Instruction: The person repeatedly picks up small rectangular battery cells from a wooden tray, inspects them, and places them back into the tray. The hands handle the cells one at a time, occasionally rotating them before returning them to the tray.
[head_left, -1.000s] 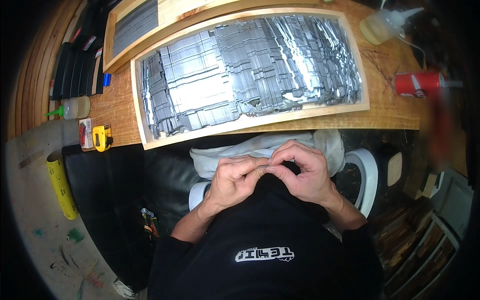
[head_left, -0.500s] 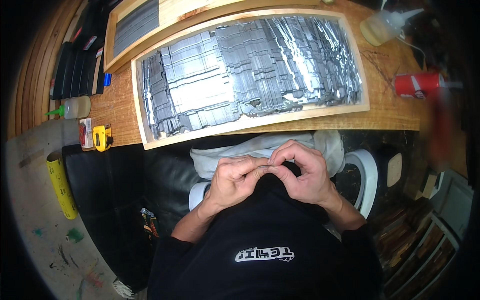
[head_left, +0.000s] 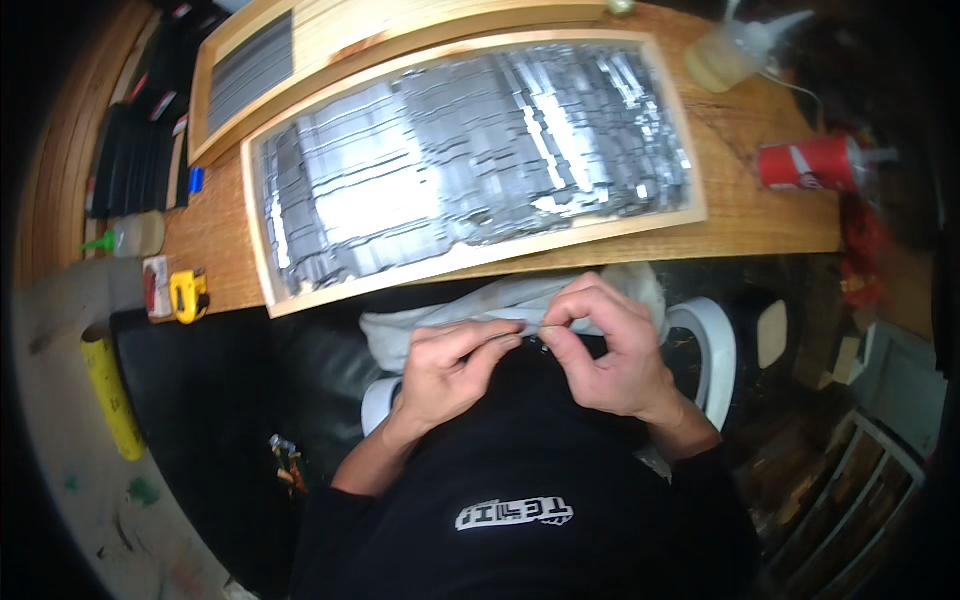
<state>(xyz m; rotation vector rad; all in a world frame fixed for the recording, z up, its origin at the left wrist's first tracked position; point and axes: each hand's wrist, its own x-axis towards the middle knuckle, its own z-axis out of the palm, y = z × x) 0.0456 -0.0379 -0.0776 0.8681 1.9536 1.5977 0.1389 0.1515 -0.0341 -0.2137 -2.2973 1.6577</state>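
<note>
In front of my dark shirt, my left hand (head_left: 450, 368) is closed in a pinch, thumb against forefinger, on a small thin grey strip (head_left: 521, 333). Only the strip's tip shows past the fingers. Just to its right, my right hand (head_left: 612, 352) is pinched too, its fingertips a short gap from the strip; whatever lies between them is too small to make out. Beyond both hands, a shallow wooden tray (head_left: 480, 242) on the bench holds many thin, shiny grey strips (head_left: 440, 150) packed in rows.
A second wooden frame (head_left: 400, 38) with grey strips stands behind the tray. On the wooden bench (head_left: 765, 225) are a squeeze bottle (head_left: 725, 60), a red can (head_left: 805, 163), a yellow tape measure (head_left: 188, 296) and a green-tipped bottle (head_left: 138, 236). A pale cloth (head_left: 390, 335) lies below the bench edge.
My fingertips, together before around the thin grey strip, have drawn slightly apart, the left hand moving leftward. The whole view has shifted a little, with the bench things farther left.
</note>
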